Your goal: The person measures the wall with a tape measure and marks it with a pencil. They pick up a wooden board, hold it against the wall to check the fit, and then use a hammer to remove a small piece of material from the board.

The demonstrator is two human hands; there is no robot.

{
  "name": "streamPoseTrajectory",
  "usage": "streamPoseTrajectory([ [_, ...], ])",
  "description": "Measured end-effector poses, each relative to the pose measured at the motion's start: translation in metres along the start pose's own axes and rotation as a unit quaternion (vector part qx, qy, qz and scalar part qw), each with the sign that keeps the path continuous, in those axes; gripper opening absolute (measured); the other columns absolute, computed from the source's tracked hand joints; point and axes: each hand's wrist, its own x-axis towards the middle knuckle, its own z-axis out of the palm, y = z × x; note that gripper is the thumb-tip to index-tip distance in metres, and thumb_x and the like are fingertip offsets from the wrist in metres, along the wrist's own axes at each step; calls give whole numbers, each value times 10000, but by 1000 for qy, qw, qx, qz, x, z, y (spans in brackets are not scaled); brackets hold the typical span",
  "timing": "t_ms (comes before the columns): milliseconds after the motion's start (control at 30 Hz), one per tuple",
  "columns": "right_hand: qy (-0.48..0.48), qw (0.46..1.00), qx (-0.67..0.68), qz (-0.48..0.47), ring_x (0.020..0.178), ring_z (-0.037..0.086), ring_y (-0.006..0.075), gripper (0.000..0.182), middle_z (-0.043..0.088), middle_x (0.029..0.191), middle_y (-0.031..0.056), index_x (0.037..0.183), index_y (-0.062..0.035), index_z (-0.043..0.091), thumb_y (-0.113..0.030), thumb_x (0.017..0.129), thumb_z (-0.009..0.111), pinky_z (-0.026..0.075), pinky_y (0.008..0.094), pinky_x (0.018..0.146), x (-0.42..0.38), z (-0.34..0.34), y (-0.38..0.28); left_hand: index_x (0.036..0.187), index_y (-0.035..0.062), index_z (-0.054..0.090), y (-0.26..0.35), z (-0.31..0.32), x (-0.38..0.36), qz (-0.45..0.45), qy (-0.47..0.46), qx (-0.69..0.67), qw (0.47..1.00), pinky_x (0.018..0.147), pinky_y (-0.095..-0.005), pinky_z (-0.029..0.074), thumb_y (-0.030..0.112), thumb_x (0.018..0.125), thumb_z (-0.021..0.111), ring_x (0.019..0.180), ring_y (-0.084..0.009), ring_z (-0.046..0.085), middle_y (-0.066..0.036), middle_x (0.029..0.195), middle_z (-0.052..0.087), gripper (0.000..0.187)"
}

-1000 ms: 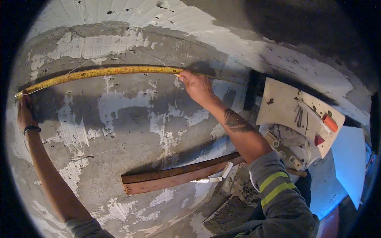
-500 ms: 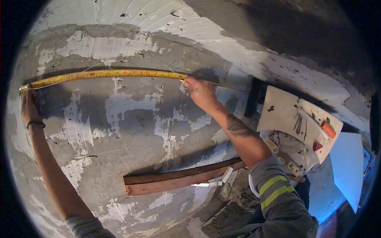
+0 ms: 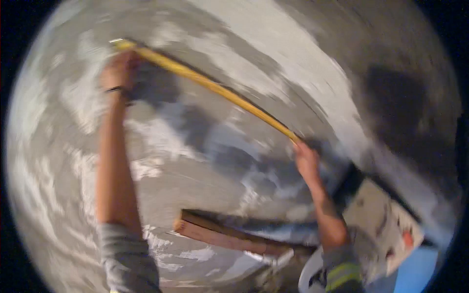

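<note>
Tape: yellow strip spanning patchy grey wall; likely calls for steady ends
Left hand: near metal tip; cannot tell grip
Right hand: pinching lower end

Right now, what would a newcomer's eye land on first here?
Probably the bright yellow tape measure, slanting down from the left hand at upper left to the right hand at right. Next comes the reddish-brown wooden beam below it, then the patchy grey-and-white surface behind them.
</note>
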Motion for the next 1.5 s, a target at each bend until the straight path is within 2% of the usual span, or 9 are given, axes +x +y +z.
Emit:
streamPoseTrajectory([
  [33, 9, 998, -45, -46, 664, 613, 393, 152, 630, 712, 195, 974, -105, 670, -172, 873, 577, 471, 456, 597, 3, -2, -6, 925, 123, 677, 18, -15, -2, -117, -21, -123, 985, 706, -364, 497, 325, 949, 469, 769, -212, 652, -70, 864, 692, 291],
  [67, -4, 994, -99, -52, 701, 616, 398, 162, 634, 746, 195, 999, -126, 668, -199, 883, 581, 468, 461, 616, 4, -3, -1, 893, 71, 684, 47, -37, -1, -357, 7, -480, 801, 657, -273, 482, 337, 892, 591, 714, -113, 620, -26, 810, 684, 282],
  [800, -48, 996, -53, -51, 812, 650, 331, 203, 667, 882, 173, 1018, -60, 651, -211, 900, 586, 489, 380, 728, 8, -1, 19, 800, 39, 684, 52, -56, -4, -391, 5, -533, 751, 570, -249, 486, 311, 865, 660, 609, -86, 616, -37, 677, 672, 281],
  [900, 23, 991, -21, -132, 822, 648, 330, 232, 662, 878, 173, 1067, -76, 653, -234, 915, 575, 489, 372, 743, 8, 6, 19, 845, 93, 713, 42, -27, -2, -374, 17, -519, 768, 659, -349, 511, 427, 829, 618, 720, -225, 671, -86, 744, 692, 348],
  [1033, 3, 994, -91, -56, 864, 629, 372, 219, 655, 945, 186, 1059, -82, 655, -205, 889, 589, 492, 410, 739, 7, 2, 1, 917, 129, 704, 2, 8, -3, -23, 45, -96, 994, 757, -388, 504, 430, 877, 553, 795, -283, 656, -102, 858, 697, 339],
  [1133, -14, 990, -132, 40, 801, 617, 387, 218, 648, 862, 177, 1031, -108, 662, -252, 886, 587, 491, 428, 695, 4, -7, -17, 932, 56, 701, 26, -8, 6, -378, -41, -484, 788, 619, -234, 434, 473, 808, 678, 692, -57, 579, 15, 799, 685, 436],
  [1200, -23, 986, -150, 71, 797, 616, 386, 228, 646, 866, 180, 1029, -101, 662, -262, 887, 584, 491, 430, 694, -10, -13, -13, 995, 73, 682, 19, 5, 8, -341, -4, -574, 744, 691, -254, 489, 402, 887, 604, 709, -95, 616, 0, 822, 686, 355],
  [1267, 37, 999, -34, -1, 810, 624, 376, 231, 648, 884, 183, 1035, -99, 663, -258, 888, 584, 496, 409, 708, -5, -4, -14, 1068, 129, 658, -16, 30, 6, -106, -17, -110, 988, 747, -329, 513, 355, 936, 510, 774, -194, 648, -49, 899, 689, 300],
  [1500, -29, 993, -115, -14, 668, 564, 147, 144, 595, 733, 94, 976, -59, 656, -139, 879, 585, 487, 320, 651, 11, 8, 19, 846, 70, 702, 47, -38, -2, -360, 16, -486, 796, 618, -297, 499, 380, 862, 611, 656, -141, 659, -48, 708, 692, 324],
])
